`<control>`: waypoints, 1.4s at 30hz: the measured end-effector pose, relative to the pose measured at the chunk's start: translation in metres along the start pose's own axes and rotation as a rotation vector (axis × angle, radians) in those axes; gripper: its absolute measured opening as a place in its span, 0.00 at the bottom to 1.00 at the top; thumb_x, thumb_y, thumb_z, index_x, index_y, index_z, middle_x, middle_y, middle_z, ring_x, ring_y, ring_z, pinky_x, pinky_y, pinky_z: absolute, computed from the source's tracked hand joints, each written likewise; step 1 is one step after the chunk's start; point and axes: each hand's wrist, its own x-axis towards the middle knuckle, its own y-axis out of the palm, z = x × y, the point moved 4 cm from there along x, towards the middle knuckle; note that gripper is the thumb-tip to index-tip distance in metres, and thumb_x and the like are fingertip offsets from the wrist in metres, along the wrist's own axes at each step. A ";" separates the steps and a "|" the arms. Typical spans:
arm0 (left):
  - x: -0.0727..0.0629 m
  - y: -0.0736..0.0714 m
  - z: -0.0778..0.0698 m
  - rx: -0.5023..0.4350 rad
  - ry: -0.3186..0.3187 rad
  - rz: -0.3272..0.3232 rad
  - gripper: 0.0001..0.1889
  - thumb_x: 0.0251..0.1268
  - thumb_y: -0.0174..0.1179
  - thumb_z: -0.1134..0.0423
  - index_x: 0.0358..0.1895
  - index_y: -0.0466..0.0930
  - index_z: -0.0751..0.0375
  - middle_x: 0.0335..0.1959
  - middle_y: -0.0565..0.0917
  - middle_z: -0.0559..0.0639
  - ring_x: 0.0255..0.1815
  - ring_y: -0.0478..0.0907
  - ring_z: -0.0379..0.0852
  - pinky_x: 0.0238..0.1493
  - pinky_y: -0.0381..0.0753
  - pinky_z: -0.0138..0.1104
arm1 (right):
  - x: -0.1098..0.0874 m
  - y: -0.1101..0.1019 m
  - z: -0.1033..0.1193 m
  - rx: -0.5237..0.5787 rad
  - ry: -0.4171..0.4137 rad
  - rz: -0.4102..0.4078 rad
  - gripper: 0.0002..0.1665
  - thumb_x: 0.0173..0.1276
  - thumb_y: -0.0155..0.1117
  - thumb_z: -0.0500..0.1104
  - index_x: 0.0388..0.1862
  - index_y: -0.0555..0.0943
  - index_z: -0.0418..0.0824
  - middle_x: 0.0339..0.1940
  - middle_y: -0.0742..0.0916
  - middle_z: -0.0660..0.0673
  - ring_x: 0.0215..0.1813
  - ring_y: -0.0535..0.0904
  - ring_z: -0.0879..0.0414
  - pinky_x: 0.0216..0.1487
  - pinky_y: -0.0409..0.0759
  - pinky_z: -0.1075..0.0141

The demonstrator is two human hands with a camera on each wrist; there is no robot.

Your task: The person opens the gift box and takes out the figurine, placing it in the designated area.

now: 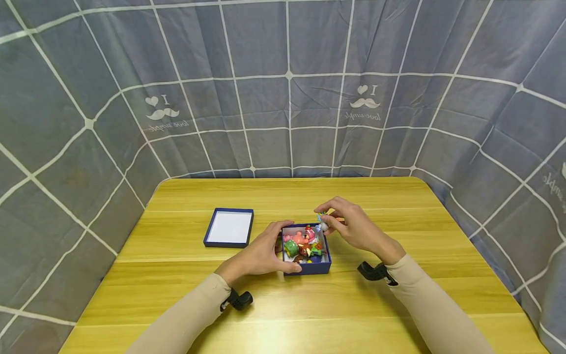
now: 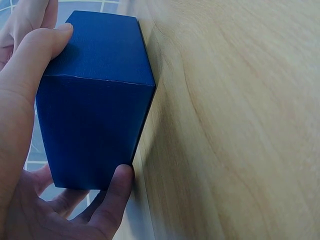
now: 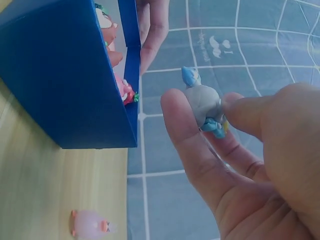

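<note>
My right hand (image 1: pixel 355 228) is pinching 1 grey-and-blue toy figurine (image 3: pixel 204 102), grip narrowing to its width, near the far-right corner of the blue box (image 1: pixel 316 268) my left hand (image 1: pixel 261 254) is holding. I'm worrying: uneven squeezing could be sending that round body slipping.

1. Head view: bright; glare on the near tabletop (image 1: pixel 287 292), faint shadows below the sleeves (image 1: pixel 190 314).
2. Edge distortion bows the curtain (image 1: pixel 261 108) lines.
3. Left wrist view: dimmer; box (image 2: pixel 95 130) casts soft shadow.
4. Right wrist view: hazy; pink toy (image 3: pixel 89 225) blurred.
</note>
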 end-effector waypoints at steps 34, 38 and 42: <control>0.000 -0.002 0.000 0.001 -0.012 0.003 0.65 0.61 0.88 0.36 0.96 0.57 0.49 0.90 0.68 0.59 0.85 0.74 0.60 0.87 0.74 0.62 | -0.017 -0.025 -0.030 -0.029 0.043 -0.079 0.29 0.74 0.82 0.26 0.72 0.88 0.37 0.64 0.87 0.36 0.55 0.97 0.41 0.55 0.97 0.57; 0.000 -0.001 0.001 0.005 -0.013 0.008 0.66 0.62 0.87 0.35 0.96 0.57 0.50 0.92 0.67 0.59 0.86 0.73 0.60 0.88 0.74 0.62 | -0.019 -0.032 -0.038 -0.088 0.063 -0.109 0.29 0.73 0.84 0.29 0.72 0.89 0.38 0.62 0.89 0.36 0.54 0.96 0.41 0.55 0.97 0.53; 0.001 -0.001 0.001 0.009 -0.006 0.007 0.66 0.62 0.87 0.35 0.96 0.56 0.50 0.92 0.66 0.59 0.86 0.73 0.60 0.88 0.74 0.62 | -0.020 -0.038 -0.046 -0.131 0.077 -0.125 0.29 0.73 0.85 0.30 0.71 0.90 0.38 0.62 0.90 0.37 0.54 0.96 0.41 0.54 0.97 0.51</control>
